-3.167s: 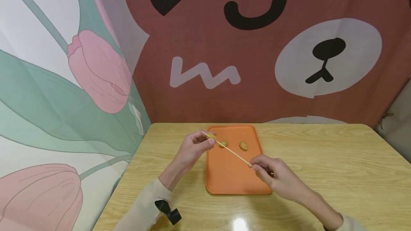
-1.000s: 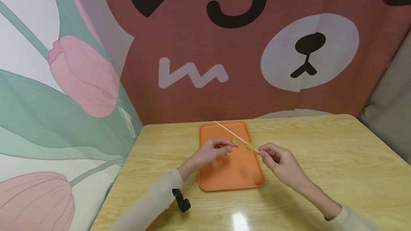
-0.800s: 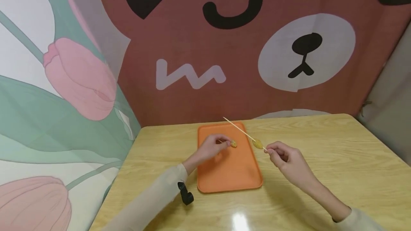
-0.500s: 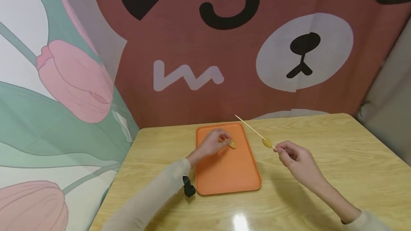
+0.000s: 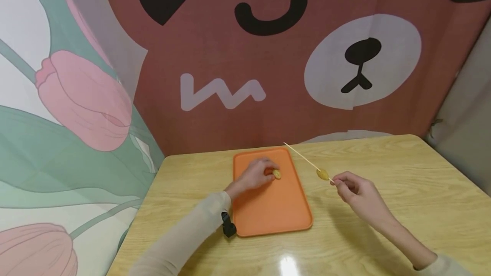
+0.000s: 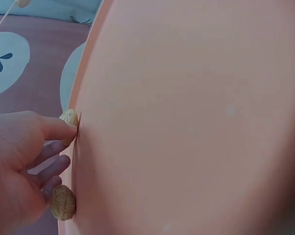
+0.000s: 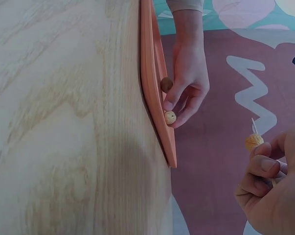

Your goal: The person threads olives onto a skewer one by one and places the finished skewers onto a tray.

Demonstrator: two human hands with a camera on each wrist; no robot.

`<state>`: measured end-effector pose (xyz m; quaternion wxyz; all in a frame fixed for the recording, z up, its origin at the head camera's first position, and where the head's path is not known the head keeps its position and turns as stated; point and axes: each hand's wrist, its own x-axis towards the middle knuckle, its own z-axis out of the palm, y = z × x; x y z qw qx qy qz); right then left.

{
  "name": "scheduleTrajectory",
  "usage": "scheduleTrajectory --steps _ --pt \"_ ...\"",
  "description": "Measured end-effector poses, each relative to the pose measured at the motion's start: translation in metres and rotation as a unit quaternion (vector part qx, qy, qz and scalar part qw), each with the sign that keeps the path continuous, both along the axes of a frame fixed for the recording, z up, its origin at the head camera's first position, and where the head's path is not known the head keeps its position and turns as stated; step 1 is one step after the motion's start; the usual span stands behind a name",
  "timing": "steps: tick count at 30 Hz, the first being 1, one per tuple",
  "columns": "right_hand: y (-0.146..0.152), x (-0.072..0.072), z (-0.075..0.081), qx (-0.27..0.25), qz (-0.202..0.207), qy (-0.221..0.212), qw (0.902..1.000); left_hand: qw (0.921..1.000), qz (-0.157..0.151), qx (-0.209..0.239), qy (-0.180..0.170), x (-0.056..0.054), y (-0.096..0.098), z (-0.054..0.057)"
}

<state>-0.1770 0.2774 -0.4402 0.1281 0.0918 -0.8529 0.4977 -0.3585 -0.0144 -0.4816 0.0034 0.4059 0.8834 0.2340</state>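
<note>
My right hand (image 5: pixel 362 195) pinches a thin bamboo skewer (image 5: pixel 301 155) near its lower end, above the table right of the tray. One yellow-brown, wrinkled oval ball (image 5: pixel 322 174) is threaded on it, just beyond the fingertips. In the right wrist view this threaded ball (image 7: pixel 254 142) sits close to the thumb. My left hand (image 5: pixel 258 173) reaches over the orange tray (image 5: pixel 276 212), pinching a similar ball (image 5: pixel 277 174) between thumb and fingers. In the left wrist view another ball (image 6: pixel 63 203) lies on the tray by the lower fingers; the hand hides it from the head view.
The tray lies on a light wood table (image 5: pixel 414 191), near its back edge. Behind hangs a cloth with a bear print (image 5: pixel 215 127), and a tulip-print cloth (image 5: pixel 84 97) is at the left. A black strap piece (image 5: pixel 228 226) hangs at the left sleeve.
The threaded ball has slid from the skewer's far end to near my right hand. My left hand let go of it and moved to a tray ball. The right hand shifted right with the skewer.
</note>
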Motion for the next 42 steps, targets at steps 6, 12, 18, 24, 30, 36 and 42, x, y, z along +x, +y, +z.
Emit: scheduleTrajectory --steps 6,12,18,24,30,36,42 --pt "-0.002 0.001 -0.002 0.002 0.000 -0.006 1.0000 0.9998 0.002 0.018 -0.008 0.002 0.001 -0.003" --pt "-0.001 0.003 -0.004 0.004 -0.002 0.001 1.0000 0.9994 0.005 0.030 -0.014 0.003 0.000 -0.004" --pt "-0.003 0.004 -0.002 -0.002 0.007 0.004 1.0000 0.9972 0.006 0.070 -0.023 0.005 -0.004 0.001" --pt "-0.005 0.005 -0.002 0.000 0.017 0.003 0.9998 0.9931 0.005 0.115 -0.020 0.011 -0.014 0.011" --pt "-0.006 0.004 -0.003 0.002 0.026 -0.002 0.9996 0.9879 0.031 0.147 -0.040 0.016 -0.030 0.017" --pt "-0.008 0.000 -0.007 0.008 0.037 -0.006 0.9993 0.9840 0.050 0.169 -0.027 0.020 -0.044 0.022" --pt "-0.011 -0.003 -0.012 0.011 0.053 -0.008 0.9985 0.9820 0.059 0.179 -0.009 0.031 -0.057 0.030"
